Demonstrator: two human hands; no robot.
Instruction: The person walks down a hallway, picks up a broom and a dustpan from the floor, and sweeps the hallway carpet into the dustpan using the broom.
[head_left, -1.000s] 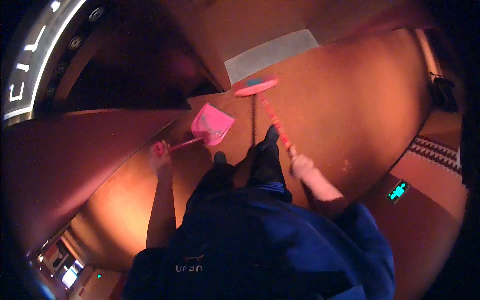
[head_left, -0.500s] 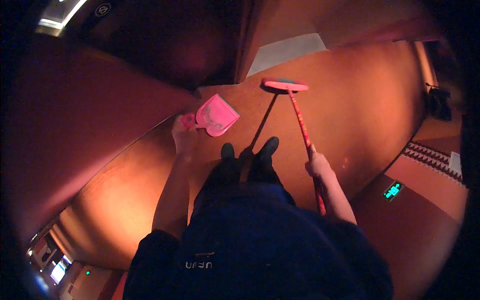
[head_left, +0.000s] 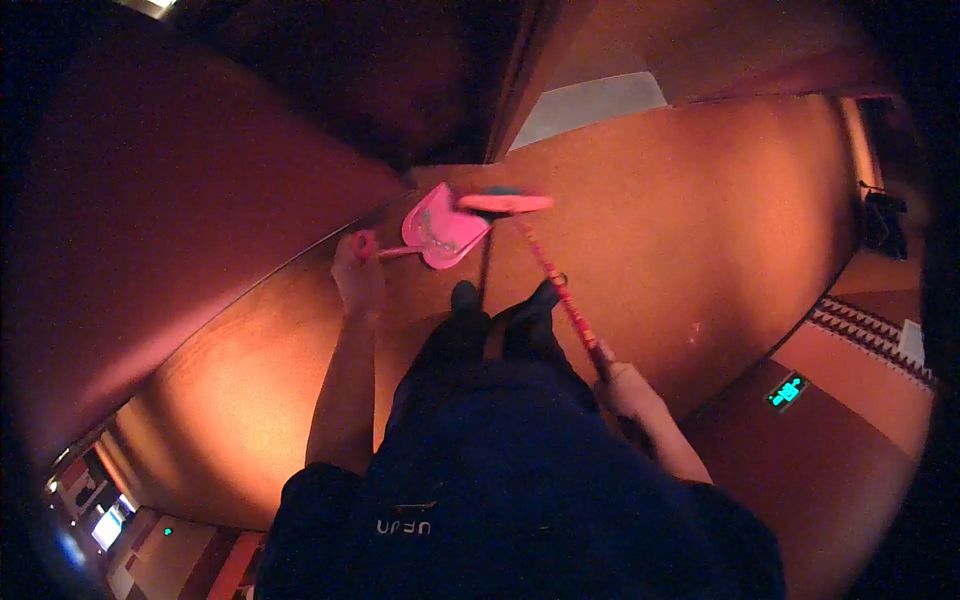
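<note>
The left grip (head_left: 354, 277) is clasping the pink dustpan (head_left: 443, 231), the right grip (head_left: 627, 388) the broom (head_left: 552, 274), its head (head_left: 505, 203) sitting at the dustpan's two o'clock

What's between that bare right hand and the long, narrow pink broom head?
In the head view, a slim, red patterned stick spans the stretch from the right hand to the pink broom head.

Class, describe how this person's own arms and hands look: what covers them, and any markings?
The left hand and right hand wear no gloves; the forearms are bare. Dark blue sleeves belong to a matching top with small pale lettering.
</note>
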